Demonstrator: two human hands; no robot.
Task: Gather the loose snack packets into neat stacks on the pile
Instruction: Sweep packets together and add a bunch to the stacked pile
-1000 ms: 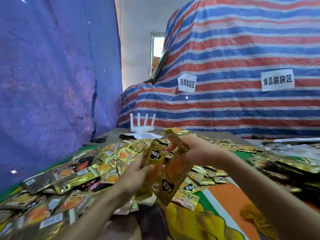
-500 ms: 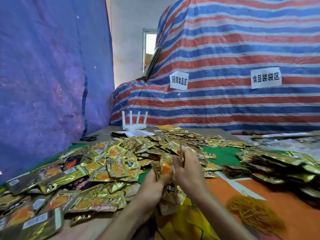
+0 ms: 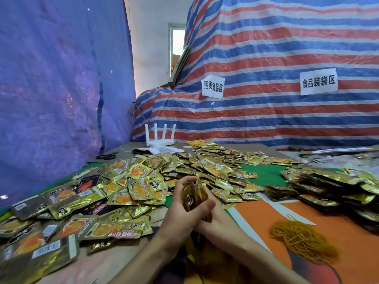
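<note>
A small bundle of gold snack packets [image 3: 192, 196] stands on edge between my two hands, just above the table. My left hand [image 3: 181, 212] grips it from the left, thumb across the front. My right hand [image 3: 217, 220] cups it from the right and below, mostly hidden behind the left hand. Loose gold and orange packets [image 3: 139, 187] lie scattered in a wide heap to the left and behind. Stacked packets [image 3: 332, 187] form a darker pile at the right.
A heap of yellow rubber bands [image 3: 303, 238] lies on the orange cloth at right. A white router [image 3: 161, 140] and scissors [image 3: 107, 155] sit at the back. Blue tarp on the left, striped tarp with two paper signs behind.
The fanned packets have been squeezed together into a tight upright bundle. Both hands have come lower and closer to each other.
</note>
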